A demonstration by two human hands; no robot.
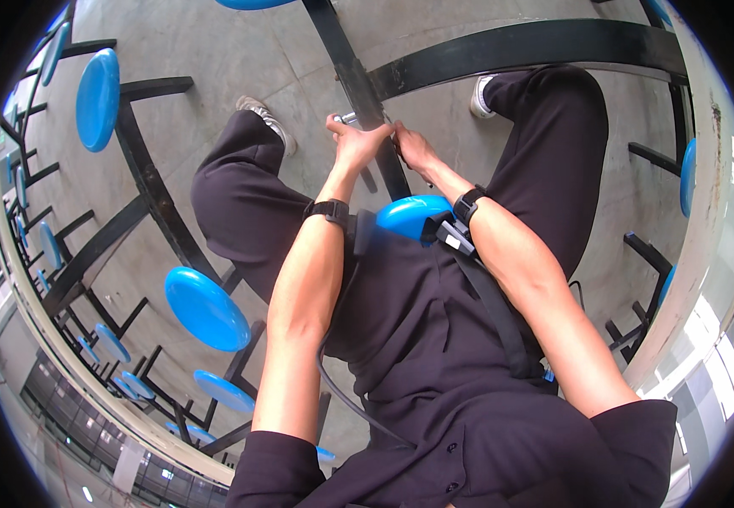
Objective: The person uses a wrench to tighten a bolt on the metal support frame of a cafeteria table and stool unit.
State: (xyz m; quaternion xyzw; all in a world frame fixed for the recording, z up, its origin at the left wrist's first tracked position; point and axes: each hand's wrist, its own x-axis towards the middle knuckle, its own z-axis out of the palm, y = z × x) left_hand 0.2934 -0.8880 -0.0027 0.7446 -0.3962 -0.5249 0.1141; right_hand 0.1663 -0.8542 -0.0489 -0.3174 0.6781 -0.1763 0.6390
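Observation:
My left hand (358, 146) is at the left side of a black metal beam (352, 76), its thumb reaching across toward my right hand. Its curled fingers close on a small shiny metal piece (347, 118) that sticks out beside the beam; the exact kind is unclear. My right hand (416, 151) is closed at the beam's right side, fingertips against or very near the metal. Whatever it holds is mostly hidden, though a thin dark bit shows below the palm. A blue round seat (413, 217) lies between my forearms, near my lap.
A broad black crossbar (519, 52) joins the beam and runs right, above my right knee. More blue seats on black frames stand at the left, such as one seat (207, 309) by my left leg. A pale table edge (709, 169) curves along the right. Grey floor (299, 42) lies beneath.

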